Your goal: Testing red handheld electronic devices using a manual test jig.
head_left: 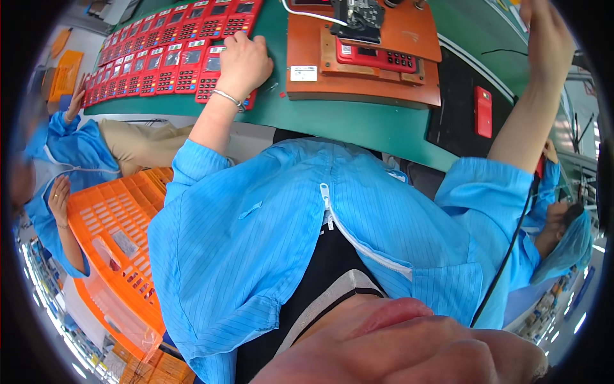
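My left hand [246, 61] is closed, fingers curled down at the right end of rows of red card terminals [173, 59]. Beneath its palm and wrist lies a red card terminal [208, 85] with a dark keypad, partly covered; the fingertips' contact is hidden. My right hand [550, 41] is raised at the upper right, its fingers cut off by the picture's edge. Between the hands stands a brown test fixture [364, 89], with another red keypad terminal [384, 59] face up in it.
The green table [345, 121] carries a black mat [455, 102] with a red device [483, 112] on it. An orange crate [121, 217] stands at my left, near a co-worker's hand [59, 198]. Another person [553, 230] sits at right. A white cable [307, 13] runs to the fixture.
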